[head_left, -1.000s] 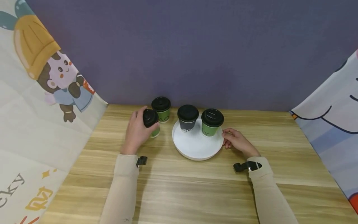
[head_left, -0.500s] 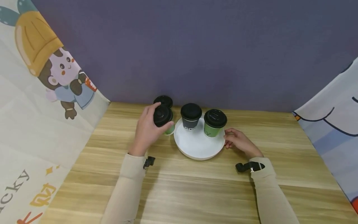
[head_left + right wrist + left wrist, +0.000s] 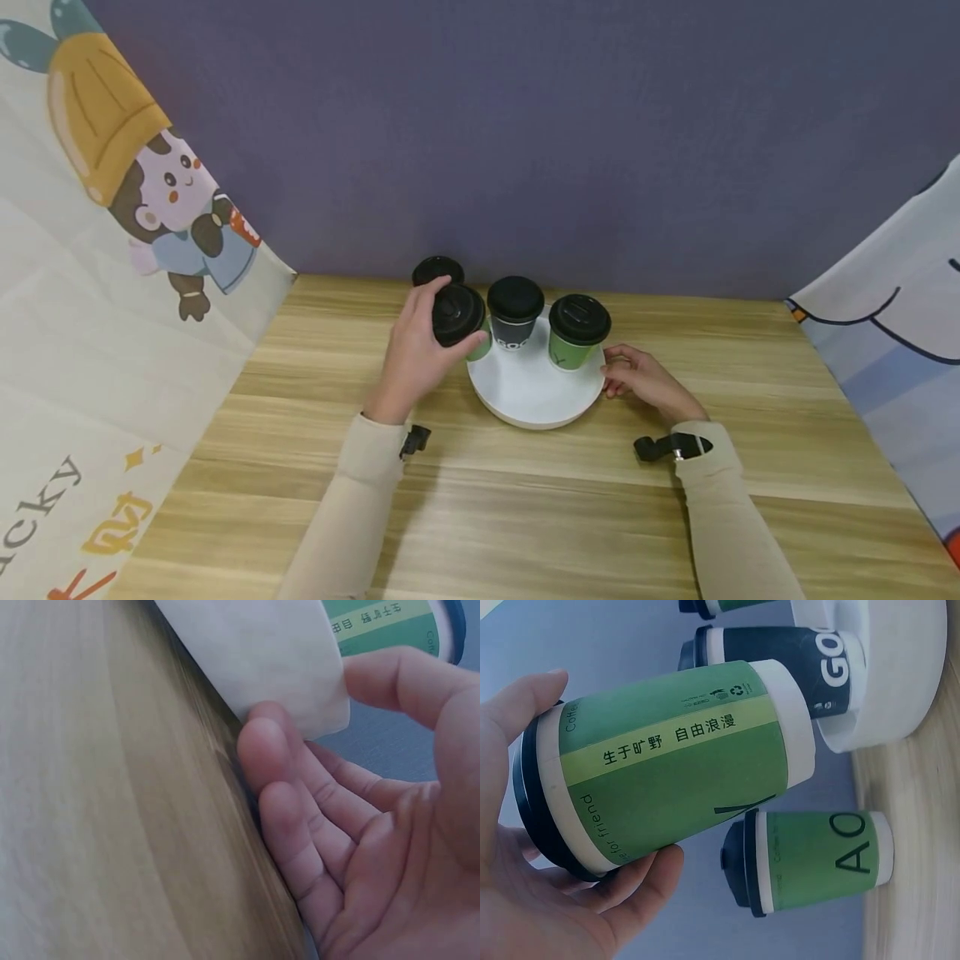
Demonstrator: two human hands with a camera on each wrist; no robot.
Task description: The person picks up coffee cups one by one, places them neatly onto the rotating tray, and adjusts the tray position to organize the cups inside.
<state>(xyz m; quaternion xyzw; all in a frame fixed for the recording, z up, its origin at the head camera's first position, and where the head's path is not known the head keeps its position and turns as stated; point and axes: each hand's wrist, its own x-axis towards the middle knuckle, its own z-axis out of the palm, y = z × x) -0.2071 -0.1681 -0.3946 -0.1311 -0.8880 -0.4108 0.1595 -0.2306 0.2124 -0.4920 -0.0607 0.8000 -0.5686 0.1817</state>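
Observation:
My left hand (image 3: 420, 358) grips a green paper coffee cup (image 3: 675, 765) around its black lid, thumb on one side and fingers on the other. In the left wrist view the cup is raised and tilted, its whole base showing; in the head view it overlaps the left rim of a round white tray (image 3: 536, 400). On that tray stand a dark grey lidded cup (image 3: 513, 332) and a green lidded cup (image 3: 568, 352). My right hand (image 3: 648, 383) pinches the tray's right edge, with the thumb at the rim and fingers curled low against the wall (image 3: 262, 660).
Another green cup (image 3: 821, 859) with a black lid stands on the wooden table (image 3: 510, 525) behind my left hand, left of the tray. A dark blue-grey partition (image 3: 525, 142) rises along the table's back edge. Printed cloths (image 3: 90, 333) flank both sides.
My left hand has carried the green cup up and rightward, from beside the rear cup to the tray's left rim. The right hand has stayed at the tray edge.

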